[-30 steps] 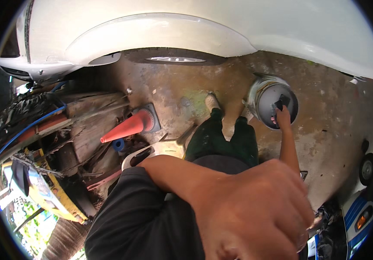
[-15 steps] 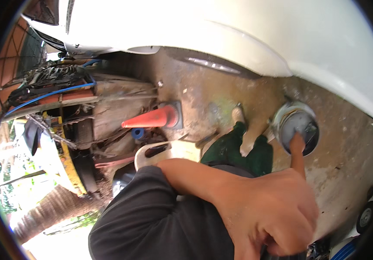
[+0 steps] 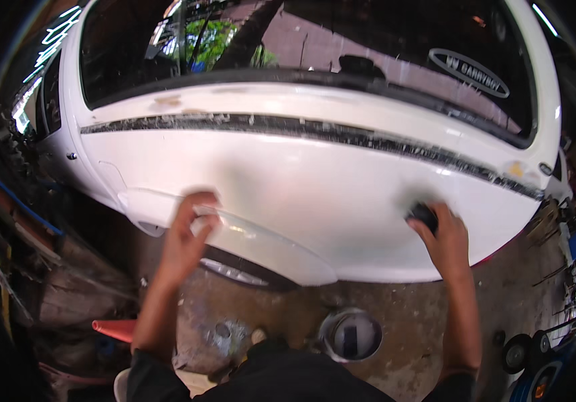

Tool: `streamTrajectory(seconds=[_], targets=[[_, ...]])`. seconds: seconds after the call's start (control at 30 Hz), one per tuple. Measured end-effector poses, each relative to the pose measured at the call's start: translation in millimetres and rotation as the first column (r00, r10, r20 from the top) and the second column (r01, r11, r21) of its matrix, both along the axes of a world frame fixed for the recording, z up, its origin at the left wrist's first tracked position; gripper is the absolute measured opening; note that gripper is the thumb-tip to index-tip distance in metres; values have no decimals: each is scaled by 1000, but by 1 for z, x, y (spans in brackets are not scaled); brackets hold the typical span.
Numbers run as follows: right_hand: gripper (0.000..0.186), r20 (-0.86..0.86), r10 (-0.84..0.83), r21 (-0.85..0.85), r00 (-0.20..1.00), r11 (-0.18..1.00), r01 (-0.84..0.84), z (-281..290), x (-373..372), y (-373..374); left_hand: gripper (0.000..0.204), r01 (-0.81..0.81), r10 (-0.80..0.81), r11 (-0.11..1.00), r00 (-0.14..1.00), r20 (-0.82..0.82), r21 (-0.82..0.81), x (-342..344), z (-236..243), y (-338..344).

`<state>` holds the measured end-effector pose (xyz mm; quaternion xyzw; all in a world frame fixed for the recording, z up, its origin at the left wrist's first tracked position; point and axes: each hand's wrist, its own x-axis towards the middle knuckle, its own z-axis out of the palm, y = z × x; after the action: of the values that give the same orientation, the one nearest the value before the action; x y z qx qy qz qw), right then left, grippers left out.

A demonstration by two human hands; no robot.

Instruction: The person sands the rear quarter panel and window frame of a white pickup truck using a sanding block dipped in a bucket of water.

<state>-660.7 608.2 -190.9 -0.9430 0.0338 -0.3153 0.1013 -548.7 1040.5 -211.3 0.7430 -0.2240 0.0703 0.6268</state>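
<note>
In front of me is the white side panel of a vehicle. My right hand grips a small black block by its edges near the panel's right part; whether the block touches the paint I cannot tell. To the left, my left hand is raised before the panel above the wheel arch, its fingers curved and apart with nothing seen in them, slightly blurred. Below, on the floor, stands a round bucket of greyish water with a dark rectangular piece in it.
A dark, scuffed strip runs along the vehicle under its side window. The tyre shows below the arch. An orange cone lies at lower left. Wheeled equipment stands at lower right.
My right hand has left the bucket and risen to the panel with the black block. My left hand has moved from close before the camera toward the panel. The view has tilted up.
</note>
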Motion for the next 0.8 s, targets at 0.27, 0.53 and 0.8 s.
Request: streamTrajectory(seconds=[0.27,0.53,0.8], targets=[[39,286,217,-483,933,874,-55,118,143,107,61,-743,605,646,359,711,-174,257,132,77],[44,298,224,-514,928,857,-42,113,128,67,61,-812,519,572,243,819,-121,298,127,100],[41,299,293,-520,908,848,-102,108,201,193,61,-800,518,591,278,809,-104,309,120,97]])
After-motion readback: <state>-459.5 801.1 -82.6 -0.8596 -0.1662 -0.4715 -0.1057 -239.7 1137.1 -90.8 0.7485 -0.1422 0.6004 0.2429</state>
